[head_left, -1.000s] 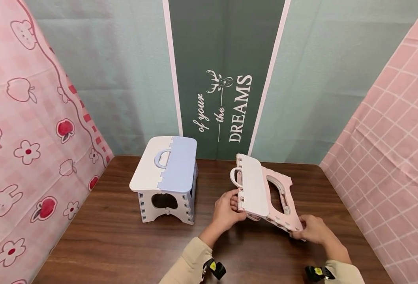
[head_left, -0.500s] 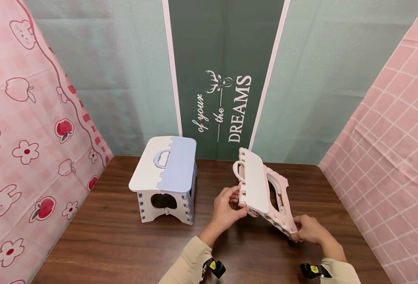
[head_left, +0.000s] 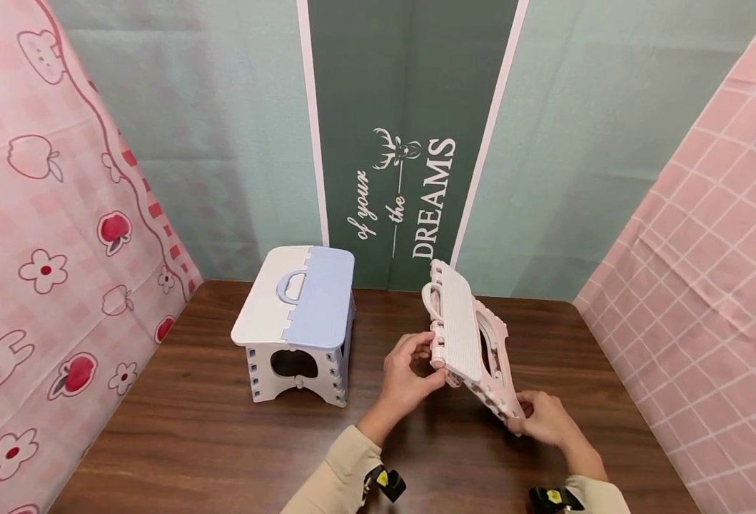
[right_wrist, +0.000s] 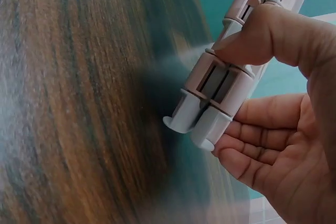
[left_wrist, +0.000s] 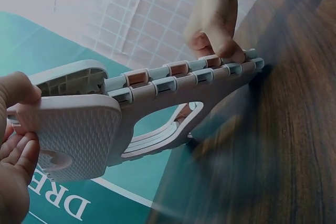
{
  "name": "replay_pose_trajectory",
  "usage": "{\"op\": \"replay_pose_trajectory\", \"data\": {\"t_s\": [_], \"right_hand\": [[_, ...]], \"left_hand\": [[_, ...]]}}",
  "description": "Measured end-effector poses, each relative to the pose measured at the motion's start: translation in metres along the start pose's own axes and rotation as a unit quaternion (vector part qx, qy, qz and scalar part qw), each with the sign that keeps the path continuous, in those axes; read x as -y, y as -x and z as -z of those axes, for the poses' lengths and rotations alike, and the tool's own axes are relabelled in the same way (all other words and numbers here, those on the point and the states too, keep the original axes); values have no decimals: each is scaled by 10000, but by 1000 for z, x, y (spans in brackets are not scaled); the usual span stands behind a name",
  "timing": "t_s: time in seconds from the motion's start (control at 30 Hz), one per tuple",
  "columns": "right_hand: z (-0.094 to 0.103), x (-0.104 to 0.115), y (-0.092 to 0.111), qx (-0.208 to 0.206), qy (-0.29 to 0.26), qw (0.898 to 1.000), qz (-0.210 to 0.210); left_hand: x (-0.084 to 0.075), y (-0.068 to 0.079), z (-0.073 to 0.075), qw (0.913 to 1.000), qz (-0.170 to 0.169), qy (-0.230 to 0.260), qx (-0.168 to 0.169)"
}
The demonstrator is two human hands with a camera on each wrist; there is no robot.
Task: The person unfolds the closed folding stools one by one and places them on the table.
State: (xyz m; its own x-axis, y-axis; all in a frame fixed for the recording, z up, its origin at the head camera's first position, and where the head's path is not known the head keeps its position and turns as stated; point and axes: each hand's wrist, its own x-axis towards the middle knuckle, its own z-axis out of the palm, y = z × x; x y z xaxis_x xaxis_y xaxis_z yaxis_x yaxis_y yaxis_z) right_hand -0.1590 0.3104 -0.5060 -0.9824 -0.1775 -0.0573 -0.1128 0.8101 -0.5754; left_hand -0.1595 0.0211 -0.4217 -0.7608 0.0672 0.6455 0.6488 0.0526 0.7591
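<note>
A pink and white folding step stool (head_left: 464, 325) is tilted and folded nearly flat, its leg panels lying together as the right wrist view shows. My left hand (head_left: 410, 375) pinches the near top corner, thumb on one side and fingers on the other. Down at the lower leg end, my right hand (head_left: 545, 417) grips the edge; in the right wrist view its thumb (right_wrist: 252, 40) presses across the hinged side while the fingers curl behind. The white carry handle (head_left: 432, 301) sticks out from the stool's upper edge.
A white and blue folding stool (head_left: 297, 321) stands unfolded on the brown wooden table (head_left: 223, 457), left of my hands. Behind the table hangs a green cloth with lettering (head_left: 403, 207). Pink patterned cloths (head_left: 705, 285) line both sides.
The pink and white stool has tilted more steeply. My right hand has moved left and slightly up with its lower end, while my left hand has stayed nearly in place.
</note>
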Motion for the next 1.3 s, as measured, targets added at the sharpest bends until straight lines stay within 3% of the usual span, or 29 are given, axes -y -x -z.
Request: {"op": "replay_pose_trajectory", "data": {"t_s": [0.4,0.73,1.03,1.3], "right_hand": [[-2,4,-6,244,-92,9975,656],[-2,8,-8,465,-387,9944,871],[-10,10,-11,381,-576,9937,878],[-12,12,-11,285,-520,9950,805]], "left_hand": [[0,-8,1,9975,-680,-129,-101],[-5,-14,3,9951,-914,-355,137],[21,-20,-4,9860,-1335,-852,527],[23,-27,-5,9783,-1673,-1007,699]]}}
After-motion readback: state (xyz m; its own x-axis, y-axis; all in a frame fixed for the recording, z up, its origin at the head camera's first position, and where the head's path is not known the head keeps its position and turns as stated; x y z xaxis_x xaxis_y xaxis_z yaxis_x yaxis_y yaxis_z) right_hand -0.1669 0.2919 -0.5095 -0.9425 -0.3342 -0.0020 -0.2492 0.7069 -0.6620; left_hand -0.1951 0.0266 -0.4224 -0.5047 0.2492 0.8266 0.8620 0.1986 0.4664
